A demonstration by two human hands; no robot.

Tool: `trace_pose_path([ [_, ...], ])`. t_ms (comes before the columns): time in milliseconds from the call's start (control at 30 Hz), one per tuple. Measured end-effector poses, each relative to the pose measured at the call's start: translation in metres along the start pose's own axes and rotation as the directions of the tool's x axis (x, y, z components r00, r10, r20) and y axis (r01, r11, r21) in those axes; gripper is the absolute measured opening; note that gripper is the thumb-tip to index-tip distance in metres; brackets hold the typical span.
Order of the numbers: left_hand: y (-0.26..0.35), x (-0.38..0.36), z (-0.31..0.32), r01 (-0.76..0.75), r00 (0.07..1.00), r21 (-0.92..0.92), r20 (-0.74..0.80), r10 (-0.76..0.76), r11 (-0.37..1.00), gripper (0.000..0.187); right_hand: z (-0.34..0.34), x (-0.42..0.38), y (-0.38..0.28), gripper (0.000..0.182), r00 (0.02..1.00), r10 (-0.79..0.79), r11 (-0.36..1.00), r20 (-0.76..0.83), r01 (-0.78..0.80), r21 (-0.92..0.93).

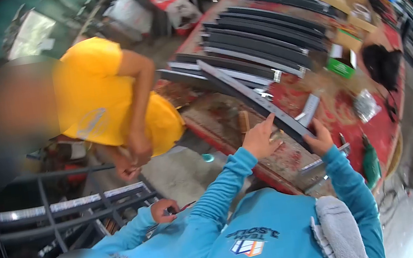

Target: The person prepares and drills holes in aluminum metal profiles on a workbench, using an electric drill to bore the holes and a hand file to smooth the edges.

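Note:
A long dark metal profile (250, 97) with a lighter grey face lies at a slant, its far end over other profiles. My right hand (320, 138) holds its near end, thumb along the side. My left hand (261, 140) is beside the profile with the index finger stretched out to its face; the other fingers are loosely apart and grip nothing visible. A short light-grey metal piece (311, 109) lies just right of the profile.
Several dark profiles (261, 30) lie in rows across the red worktable (341, 122). A green box (340, 67), a clear plastic bag (366, 106) and a green power tool (371, 163) are at right. A person in yellow (100, 97) and one in blue (134, 254) are at left, near a metal frame (50, 206).

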State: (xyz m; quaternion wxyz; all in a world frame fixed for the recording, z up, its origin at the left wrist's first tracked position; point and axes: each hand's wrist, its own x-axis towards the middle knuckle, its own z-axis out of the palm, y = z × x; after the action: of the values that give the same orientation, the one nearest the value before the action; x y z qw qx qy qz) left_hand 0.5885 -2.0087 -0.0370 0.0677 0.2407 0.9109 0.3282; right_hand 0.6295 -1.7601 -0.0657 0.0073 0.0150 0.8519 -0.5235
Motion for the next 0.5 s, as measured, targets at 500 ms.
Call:
trace_pose_path([
  [500, -0.071, 0.006, -0.062, 0.183, 0.957, -0.093, -0.212, -0.199, 0.979, 0.077, 0.014, 0.008, 0.018, 0.021, 0.998, 0.010, 0.987, 0.059, -0.019, 0.157],
])
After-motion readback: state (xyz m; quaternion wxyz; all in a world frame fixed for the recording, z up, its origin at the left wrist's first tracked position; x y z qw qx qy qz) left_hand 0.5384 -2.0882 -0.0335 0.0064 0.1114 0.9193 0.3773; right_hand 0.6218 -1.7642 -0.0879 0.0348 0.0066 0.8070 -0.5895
